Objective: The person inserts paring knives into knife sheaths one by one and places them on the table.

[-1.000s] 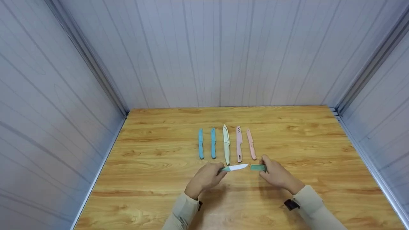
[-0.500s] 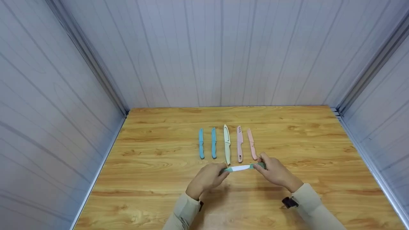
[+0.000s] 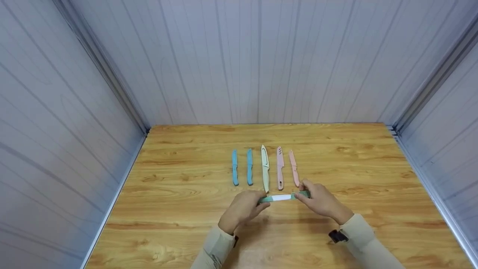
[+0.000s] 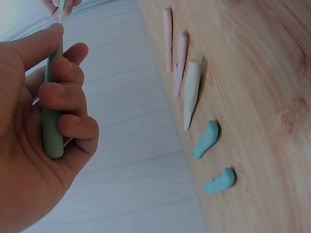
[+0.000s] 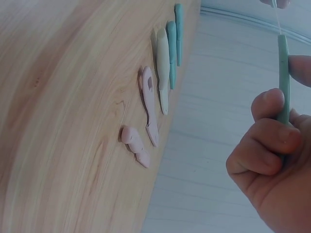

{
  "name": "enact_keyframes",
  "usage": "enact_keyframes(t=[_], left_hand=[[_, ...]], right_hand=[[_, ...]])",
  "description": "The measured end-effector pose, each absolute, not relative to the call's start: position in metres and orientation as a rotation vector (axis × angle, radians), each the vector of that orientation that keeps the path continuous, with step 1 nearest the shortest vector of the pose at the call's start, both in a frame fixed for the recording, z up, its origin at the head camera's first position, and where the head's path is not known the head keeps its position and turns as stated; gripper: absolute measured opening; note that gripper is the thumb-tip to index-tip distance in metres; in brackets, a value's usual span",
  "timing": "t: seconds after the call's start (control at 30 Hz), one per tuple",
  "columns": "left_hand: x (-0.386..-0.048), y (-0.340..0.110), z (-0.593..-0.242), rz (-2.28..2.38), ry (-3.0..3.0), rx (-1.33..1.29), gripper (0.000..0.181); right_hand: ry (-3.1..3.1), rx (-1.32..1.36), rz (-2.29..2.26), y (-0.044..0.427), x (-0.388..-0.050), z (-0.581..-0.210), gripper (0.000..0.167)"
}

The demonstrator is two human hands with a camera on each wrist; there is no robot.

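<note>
My left hand point(image 3: 243, 208) grips the green handle point(image 4: 52, 124) of a knife, fingers curled round it in the left wrist view. The knife's white blade point(image 3: 281, 197) points right, and its tip is hidden inside a green sheath point(image 5: 284, 73). That sheath is pinched by my right hand point(image 3: 324, 201), the thumb on one side and curled fingers on the other. Knife and sheath form nearly one line above the table, with part of the blade bare between the hands.
Beyond the hands, a row of sheathed knives lies on the wooden table point(image 3: 179, 224): two blue knives point(image 3: 235, 168) point(image 3: 250, 167), a cream knife point(image 3: 265, 170), a wide pink knife point(image 3: 280, 168) and a slim pink knife point(image 3: 294, 168). Grey panel walls point(image 3: 239, 63) enclose the back and sides.
The sheath and blade were apart a second ago. The sheath has since slid over the blade's tip, and less of the blade shows now. The row of knives stays put.
</note>
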State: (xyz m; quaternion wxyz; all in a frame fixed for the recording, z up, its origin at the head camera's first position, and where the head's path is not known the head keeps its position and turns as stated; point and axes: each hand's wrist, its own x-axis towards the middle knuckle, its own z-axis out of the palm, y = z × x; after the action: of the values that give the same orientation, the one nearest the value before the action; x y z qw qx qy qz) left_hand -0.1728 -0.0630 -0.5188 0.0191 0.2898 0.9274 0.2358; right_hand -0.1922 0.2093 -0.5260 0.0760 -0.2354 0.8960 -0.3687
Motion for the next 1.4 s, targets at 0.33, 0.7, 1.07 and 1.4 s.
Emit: enact_keyframes(t=[0.33, 0.7, 1.07, 1.4], left_hand=[[-0.171, -0.06, -0.517, 0.698, 2.898, 0.929, 0.018], [-0.169, -0.055, -0.518, 0.686, 2.922, 0.964, 0.017], [-0.169, -0.054, -0.516, 0.678, 2.93, 0.959, 0.017], [-0.168, -0.053, -0.516, 0.663, 2.957, 0.976, 0.018]], right_hand=[[2.673, -0.717, -1.106, 0.204, -0.192, -0.525, 0.029], [2.638, -0.752, -1.137, 0.196, -0.19, -0.524, 0.026], [2.667, -0.82, -1.13, 0.197, -0.192, -0.526, 0.02], [2.675, -0.867, -1.133, 0.195, -0.19, -0.526, 0.023]])
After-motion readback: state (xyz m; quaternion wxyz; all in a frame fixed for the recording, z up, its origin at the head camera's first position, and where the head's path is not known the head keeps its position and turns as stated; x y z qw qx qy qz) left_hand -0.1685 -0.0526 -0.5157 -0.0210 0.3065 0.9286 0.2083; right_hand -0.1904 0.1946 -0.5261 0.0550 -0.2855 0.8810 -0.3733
